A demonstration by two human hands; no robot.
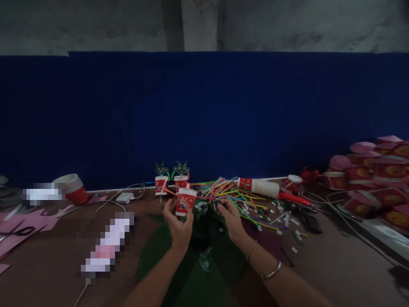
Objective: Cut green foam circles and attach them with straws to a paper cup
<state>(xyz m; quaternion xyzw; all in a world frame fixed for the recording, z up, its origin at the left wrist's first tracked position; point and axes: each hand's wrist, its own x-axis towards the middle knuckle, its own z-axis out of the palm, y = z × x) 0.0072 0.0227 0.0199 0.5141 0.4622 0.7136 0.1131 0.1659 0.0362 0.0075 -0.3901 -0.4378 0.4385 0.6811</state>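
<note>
My left hand (179, 226) is closed around a red printed paper cup (185, 201) with a white rim, held upright. An orange straw (172, 192) sticks out on its left, and a reddish straw (207, 197) reaches from its right side towards my right hand (230, 215). The right fingers pinch a small, dark, roundish piece near that straw's end; its detail is unclear. Just behind stand two finished-looking cups, the left cup (161, 186) and the right cup (181, 181), each topped by a dark eared cutout. A dark green sheet (159, 251) lies below my hands.
Coloured straws (220, 186) are heaped behind my right hand, beside a lying stack of cups (263, 188). White scraps litter the right. Many decorated cups (380, 170) are piled far right. Left are stacked cups (75, 189), pink paper (30, 232), scissors (24, 230) and cables.
</note>
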